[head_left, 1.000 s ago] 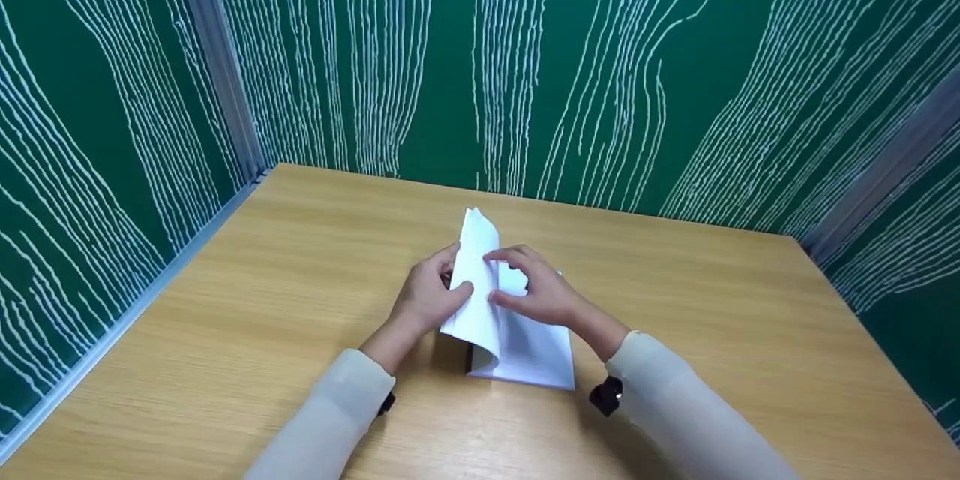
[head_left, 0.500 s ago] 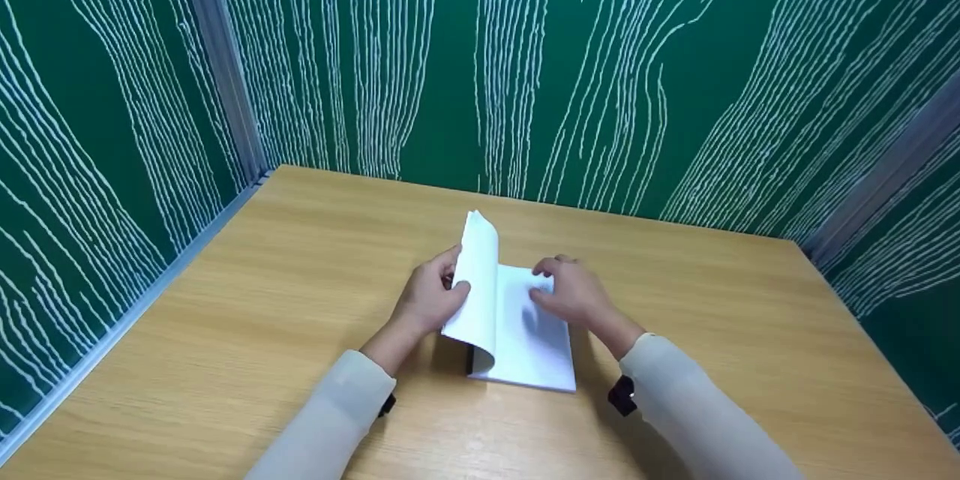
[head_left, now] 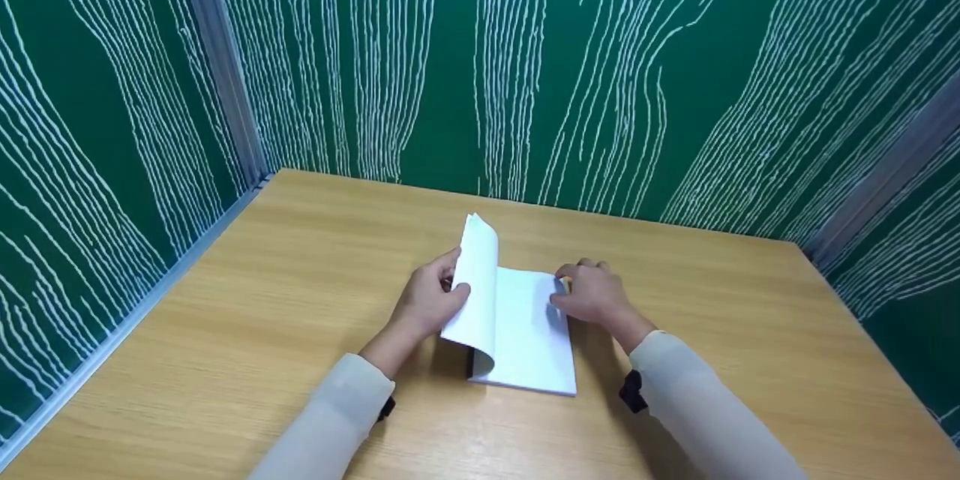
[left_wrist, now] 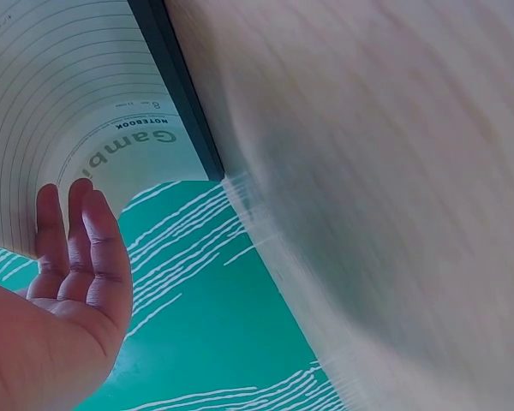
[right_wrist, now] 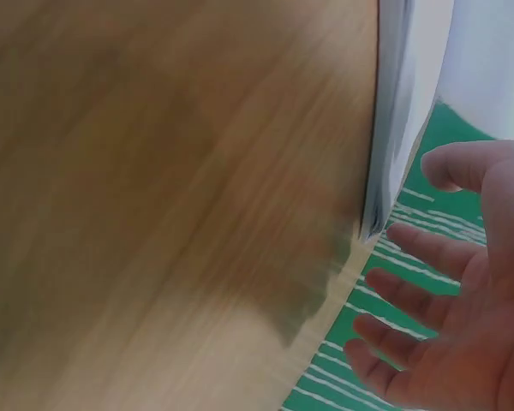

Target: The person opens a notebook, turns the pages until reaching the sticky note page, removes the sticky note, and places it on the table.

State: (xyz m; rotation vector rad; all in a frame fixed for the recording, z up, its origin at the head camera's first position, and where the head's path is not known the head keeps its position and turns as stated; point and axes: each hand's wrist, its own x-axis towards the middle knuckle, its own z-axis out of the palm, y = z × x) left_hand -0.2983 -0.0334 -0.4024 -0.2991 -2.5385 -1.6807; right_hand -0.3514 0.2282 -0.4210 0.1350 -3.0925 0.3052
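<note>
Plainly, the notebook (head_left: 532, 337) lay open on the tabletop (head_left: 225, 315), its raised pages (head_left: 478, 270) pinched by the left hand (head_left: 433, 298); the right hand (head_left: 596, 292), unclenched, fingers (right_wrist: 411, 297) apart, was at the notebook's right edge.

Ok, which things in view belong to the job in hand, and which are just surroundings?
Job:
- notebook, lying open
- lifted pages, held by the left hand
- right hand, at the notebook's far right corner

Surroundings:
- table, under the notebook
- green walls with white lines
</note>
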